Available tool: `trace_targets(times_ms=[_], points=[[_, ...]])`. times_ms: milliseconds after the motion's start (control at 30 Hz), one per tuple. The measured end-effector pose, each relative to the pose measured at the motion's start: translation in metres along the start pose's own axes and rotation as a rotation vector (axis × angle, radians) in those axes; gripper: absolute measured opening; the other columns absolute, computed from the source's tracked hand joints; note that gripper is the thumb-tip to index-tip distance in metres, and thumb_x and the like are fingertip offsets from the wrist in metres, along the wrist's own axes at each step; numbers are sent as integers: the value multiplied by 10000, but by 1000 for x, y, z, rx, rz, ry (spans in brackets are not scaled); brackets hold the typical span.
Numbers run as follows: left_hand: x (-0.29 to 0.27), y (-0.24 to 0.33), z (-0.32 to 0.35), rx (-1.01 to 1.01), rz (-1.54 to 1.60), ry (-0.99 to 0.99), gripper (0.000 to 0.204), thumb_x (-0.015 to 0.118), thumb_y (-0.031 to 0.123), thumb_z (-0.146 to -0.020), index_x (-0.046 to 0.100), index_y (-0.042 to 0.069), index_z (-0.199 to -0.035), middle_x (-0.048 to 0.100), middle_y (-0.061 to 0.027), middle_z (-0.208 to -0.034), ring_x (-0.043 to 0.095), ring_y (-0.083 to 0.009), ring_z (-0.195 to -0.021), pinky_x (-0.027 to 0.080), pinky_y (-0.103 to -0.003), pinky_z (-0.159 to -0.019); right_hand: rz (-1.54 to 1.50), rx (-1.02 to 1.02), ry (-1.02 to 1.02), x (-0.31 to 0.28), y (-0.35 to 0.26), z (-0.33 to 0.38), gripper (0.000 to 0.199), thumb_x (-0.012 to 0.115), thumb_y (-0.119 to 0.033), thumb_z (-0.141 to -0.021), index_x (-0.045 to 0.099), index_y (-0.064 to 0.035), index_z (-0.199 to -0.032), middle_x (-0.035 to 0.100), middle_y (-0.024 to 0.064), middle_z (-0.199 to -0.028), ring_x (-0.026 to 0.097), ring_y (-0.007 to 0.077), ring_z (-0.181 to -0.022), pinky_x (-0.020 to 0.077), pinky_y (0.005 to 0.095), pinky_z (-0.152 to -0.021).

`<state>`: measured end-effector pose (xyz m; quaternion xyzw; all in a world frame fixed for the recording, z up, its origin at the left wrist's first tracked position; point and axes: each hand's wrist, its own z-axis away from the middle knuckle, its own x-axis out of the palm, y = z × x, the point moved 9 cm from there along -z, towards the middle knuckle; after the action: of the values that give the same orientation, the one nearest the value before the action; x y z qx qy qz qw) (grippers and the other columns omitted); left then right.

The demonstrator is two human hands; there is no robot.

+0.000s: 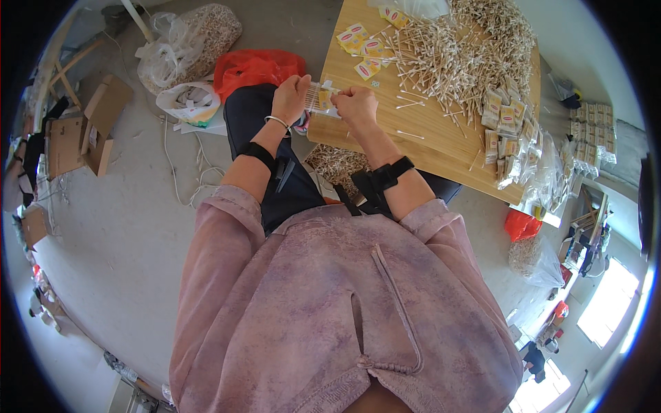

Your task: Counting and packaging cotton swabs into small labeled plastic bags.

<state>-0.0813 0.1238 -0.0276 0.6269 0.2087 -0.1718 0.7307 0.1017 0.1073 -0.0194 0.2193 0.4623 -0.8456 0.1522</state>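
My left hand (291, 98) and my right hand (354, 104) together hold a small clear packet of cotton swabs (321, 98) over the near edge of the wooden table (427, 141). A big loose heap of cotton swabs (468, 51) covers the table's far part. Yellow label cards (361, 43) lie beside the heap, just beyond my hands. Filled swab packets (508, 127) are stacked along the table's right edge.
A red plastic bag (253, 67), white bags (189, 102) and a large clear sack of swabs (196, 38) sit on the concrete floor at left. Cardboard boxes (93, 127) stand further left. Another bag of swabs (337, 165) lies under the table.
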Motion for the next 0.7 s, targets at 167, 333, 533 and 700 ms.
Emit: trace_targets(times_ms=[167, 333, 533, 700], points=[[-3, -2, 2, -37, -5, 3, 394, 489, 375, -915, 581, 5, -820, 627, -198, -789, 612, -377, -784, 469, -409, -660, 87, -55, -79, 4, -14, 2, 155, 729, -168, -711, 672, -31, -756, 645, 45, -667, 590, 107, -548, 483, 253, -492], [-2, 1, 0, -22, -7, 2, 398, 488, 382, -912, 583, 5, -827, 628, -201, -797, 612, -381, -784, 471, -413, -662, -26, -20, -128, 10, -15, 2, 147, 722, -147, -755, 648, -20, -749, 628, 40, -651, 583, 107, -540, 465, 241, -473], [-3, 0, 1, -5, -19, 23, 396, 485, 380, -911, 580, 6, -820, 621, -210, -801, 603, -393, -792, 470, -420, -671, -426, 208, -71, 17, 2, 23, 135, 686, -87, -795, 604, 14, -757, 598, 68, -639, 557, 123, -517, 451, 258, -443], [-2, -1, -1, 9, -26, 14, 393, 480, 376, -915, 577, 8, -814, 615, -216, -802, 594, -401, -793, 462, -435, -672, -523, 234, -25, 19, 1, 30, 132, 677, -81, -799, 594, 8, -750, 598, 68, -643, 565, 130, -526, 459, 255, -440]])
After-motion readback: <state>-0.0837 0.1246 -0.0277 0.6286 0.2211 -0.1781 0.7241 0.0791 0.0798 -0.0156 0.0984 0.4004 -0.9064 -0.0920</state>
